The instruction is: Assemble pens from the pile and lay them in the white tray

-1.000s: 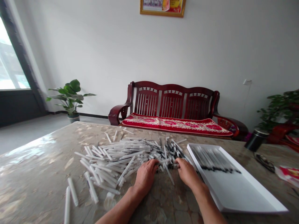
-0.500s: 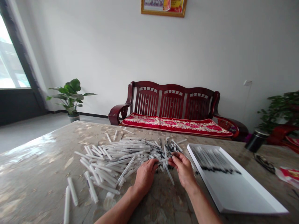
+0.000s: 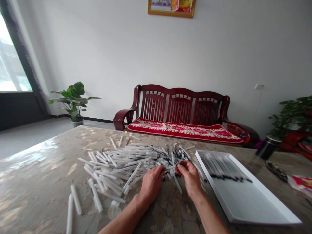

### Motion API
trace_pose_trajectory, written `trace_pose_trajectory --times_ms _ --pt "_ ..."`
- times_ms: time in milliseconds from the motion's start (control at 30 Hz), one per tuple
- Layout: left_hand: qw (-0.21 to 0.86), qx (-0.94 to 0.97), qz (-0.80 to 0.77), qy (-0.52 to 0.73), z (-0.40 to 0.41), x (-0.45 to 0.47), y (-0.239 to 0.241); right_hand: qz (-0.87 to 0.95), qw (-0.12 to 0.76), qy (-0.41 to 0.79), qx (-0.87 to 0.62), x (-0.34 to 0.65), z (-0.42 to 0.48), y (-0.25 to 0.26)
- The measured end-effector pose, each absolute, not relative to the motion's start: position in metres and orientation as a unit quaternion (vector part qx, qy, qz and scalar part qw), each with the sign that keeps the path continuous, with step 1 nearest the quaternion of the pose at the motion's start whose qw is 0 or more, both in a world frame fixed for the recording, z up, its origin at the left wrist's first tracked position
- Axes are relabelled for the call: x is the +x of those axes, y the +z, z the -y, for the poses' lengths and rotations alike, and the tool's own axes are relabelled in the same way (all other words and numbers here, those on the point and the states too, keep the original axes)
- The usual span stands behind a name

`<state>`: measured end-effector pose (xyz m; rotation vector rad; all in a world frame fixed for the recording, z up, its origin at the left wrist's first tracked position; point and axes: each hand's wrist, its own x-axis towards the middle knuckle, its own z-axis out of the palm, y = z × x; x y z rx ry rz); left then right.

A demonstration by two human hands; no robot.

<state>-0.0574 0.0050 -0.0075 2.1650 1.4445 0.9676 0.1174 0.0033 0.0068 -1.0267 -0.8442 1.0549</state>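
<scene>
My left hand (image 3: pixel 151 182) is closed in a pinch on one end of a thin whitish pen (image 3: pixel 169 168). Thumb and fingers of my right hand (image 3: pixel 191 179) pinch the other end, where something dark shows; whether that is a separate cap I cannot tell. The pen lies roughly level between both hands, just over the near edge of a heap of white pen barrels (image 3: pixel 114 182). Dark small parts (image 3: pixel 175 152) are mixed into the heap's right side, beside my right hand.
A shallow white tray (image 3: pixel 230 208) stands on the right; pens with black ends (image 3: pixel 221 165) lie in a row in its far part. Behind it are a black canister (image 3: pixel 267 148) and a cable (image 3: pixel 276 171). A wooden bench (image 3: pixel 180 107) stands beyond the patterned table (image 3: pixel 44 182).
My right hand has shifted very slightly, with its fingers turned a little at the pen's end. My left hand keeps its place.
</scene>
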Motion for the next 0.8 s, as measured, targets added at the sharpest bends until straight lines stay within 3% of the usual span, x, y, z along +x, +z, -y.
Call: trace_pose_trajectory --times_ms 400,600,800 --pt "0.139 0.781 -0.501 0.346 -0.008 -0.061 -0.011 0.495 0.632 0.351 -0.483 0.123 -0.008 0.000" --pt "0.127 0.784 -0.494 0.354 -0.009 -0.061 -0.012 0.495 0.621 0.377 -0.476 0.122 -0.006 0.006" --pt "0.129 0.784 -0.492 0.356 -0.009 -0.061 -0.013 0.567 0.536 0.373 -0.503 0.131 -0.002 0.012"
